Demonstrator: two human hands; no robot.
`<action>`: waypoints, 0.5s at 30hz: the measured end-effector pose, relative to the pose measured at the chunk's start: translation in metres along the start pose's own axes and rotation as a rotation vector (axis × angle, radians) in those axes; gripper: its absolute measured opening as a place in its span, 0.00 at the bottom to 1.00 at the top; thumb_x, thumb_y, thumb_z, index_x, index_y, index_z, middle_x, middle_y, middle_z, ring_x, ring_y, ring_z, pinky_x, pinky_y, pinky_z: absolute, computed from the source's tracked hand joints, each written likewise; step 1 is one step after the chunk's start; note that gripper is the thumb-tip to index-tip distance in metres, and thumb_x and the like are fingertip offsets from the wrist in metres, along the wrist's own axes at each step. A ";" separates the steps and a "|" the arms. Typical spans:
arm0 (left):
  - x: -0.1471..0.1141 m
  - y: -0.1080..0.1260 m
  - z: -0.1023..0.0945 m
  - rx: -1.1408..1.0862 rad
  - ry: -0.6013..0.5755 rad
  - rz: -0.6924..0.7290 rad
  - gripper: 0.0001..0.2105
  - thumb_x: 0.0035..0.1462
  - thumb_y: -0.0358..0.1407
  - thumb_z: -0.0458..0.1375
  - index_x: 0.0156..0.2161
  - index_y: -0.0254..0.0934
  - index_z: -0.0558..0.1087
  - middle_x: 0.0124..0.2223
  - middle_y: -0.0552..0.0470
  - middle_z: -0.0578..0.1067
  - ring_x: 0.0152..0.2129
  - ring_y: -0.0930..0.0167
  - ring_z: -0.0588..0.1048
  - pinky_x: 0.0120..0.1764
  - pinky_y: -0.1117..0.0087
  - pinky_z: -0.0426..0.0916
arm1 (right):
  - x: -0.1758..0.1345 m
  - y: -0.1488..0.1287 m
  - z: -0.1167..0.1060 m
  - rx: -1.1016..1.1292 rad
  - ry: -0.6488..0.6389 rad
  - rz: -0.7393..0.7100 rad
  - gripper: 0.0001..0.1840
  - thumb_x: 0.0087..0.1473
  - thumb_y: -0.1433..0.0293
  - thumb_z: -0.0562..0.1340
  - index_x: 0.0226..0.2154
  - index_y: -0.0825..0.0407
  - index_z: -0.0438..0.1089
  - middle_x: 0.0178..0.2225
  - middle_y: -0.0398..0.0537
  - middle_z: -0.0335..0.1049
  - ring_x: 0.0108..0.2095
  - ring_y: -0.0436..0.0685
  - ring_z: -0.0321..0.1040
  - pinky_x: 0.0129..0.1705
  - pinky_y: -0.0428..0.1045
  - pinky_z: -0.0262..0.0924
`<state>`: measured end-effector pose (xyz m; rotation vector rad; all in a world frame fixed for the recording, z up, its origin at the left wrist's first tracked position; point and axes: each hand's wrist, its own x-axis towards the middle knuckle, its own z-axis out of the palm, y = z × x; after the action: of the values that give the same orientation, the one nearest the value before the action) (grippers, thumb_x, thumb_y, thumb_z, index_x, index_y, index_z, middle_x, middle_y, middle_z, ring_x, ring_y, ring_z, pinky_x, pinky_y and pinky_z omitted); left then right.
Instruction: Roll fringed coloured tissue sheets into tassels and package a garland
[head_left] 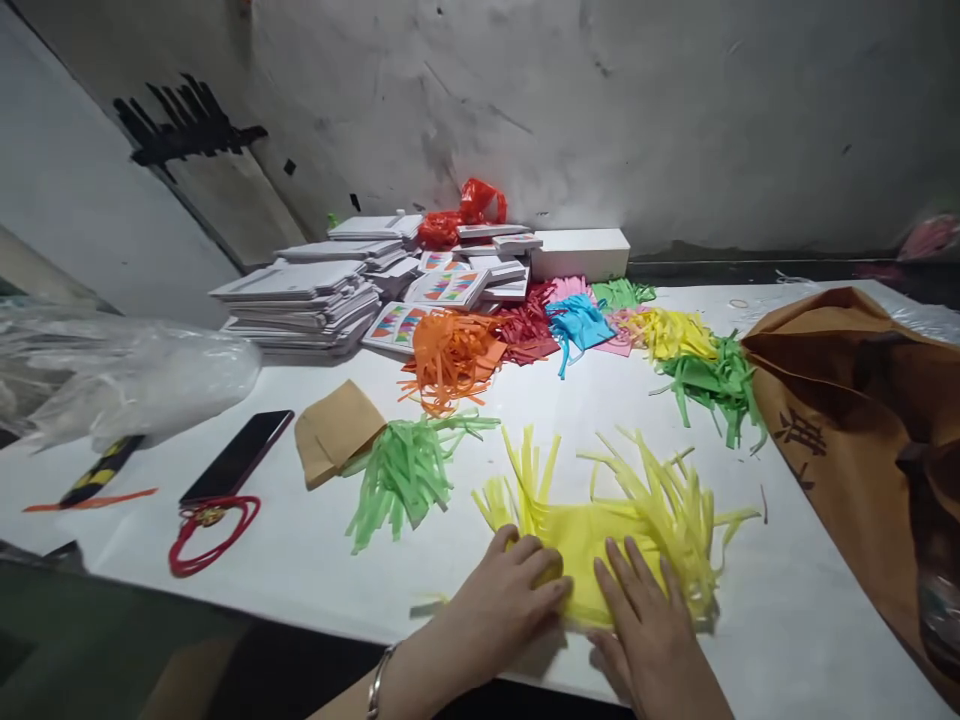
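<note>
A sheet of yellow fringed tissue paper (592, 535) lies near the front edge of the table, its cut strips spreading out to the left and right. My left hand (502, 595), with a silver bracelet at the wrist, has its fingers curled over the left part of the sheet, thumb close to the fingertips. Flat on the right half rests my right hand (649, 620), its fingers stretched out. Left of the sheet is a light green fringed tissue bunch (405, 470), beside a folded brown paper piece (337, 430).
Orange tissue (450, 360), blue tissue (581, 322) and dark green tissue (716, 380) lie farther back. Behind them are stacked white boxes (300, 295). A phone (240, 455) with a red cord, a black-and-yellow cutter (101, 470) and clear plastic (165, 370) sit left; a brown bag (832, 420) stands right.
</note>
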<state>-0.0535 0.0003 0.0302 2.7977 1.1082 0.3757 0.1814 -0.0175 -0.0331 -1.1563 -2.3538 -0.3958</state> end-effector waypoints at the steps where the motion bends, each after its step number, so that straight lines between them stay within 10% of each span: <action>1: -0.007 -0.006 0.001 -0.007 0.034 -0.014 0.07 0.67 0.34 0.58 0.48 0.43 0.72 0.45 0.51 0.78 0.41 0.66 0.73 0.48 0.59 0.60 | -0.004 0.003 0.000 -0.015 -0.003 0.032 0.22 0.68 0.63 0.53 0.58 0.56 0.67 0.61 0.58 0.67 0.61 0.72 0.64 0.61 0.68 0.50; 7: -0.039 -0.007 -0.016 -0.100 0.172 -0.172 0.09 0.63 0.28 0.56 0.47 0.41 0.72 0.47 0.48 0.78 0.44 0.62 0.71 0.51 0.56 0.56 | -0.010 0.019 -0.019 0.101 0.071 0.018 0.20 0.64 0.65 0.61 0.54 0.58 0.69 0.57 0.63 0.71 0.60 0.69 0.66 0.61 0.64 0.57; 15: 0.001 0.028 -0.004 -0.210 0.159 -0.092 0.15 0.60 0.35 0.61 0.51 0.37 0.70 0.50 0.45 0.78 0.45 0.60 0.72 0.50 0.57 0.65 | 0.007 0.018 -0.029 0.297 0.057 -0.080 0.14 0.63 0.79 0.56 0.45 0.55 0.74 0.45 0.49 0.80 0.47 0.57 0.76 0.59 0.54 0.58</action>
<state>-0.0355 -0.0190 0.0392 2.5616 1.1490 0.6723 0.2000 -0.0151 -0.0040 -0.9023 -2.3172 -0.0980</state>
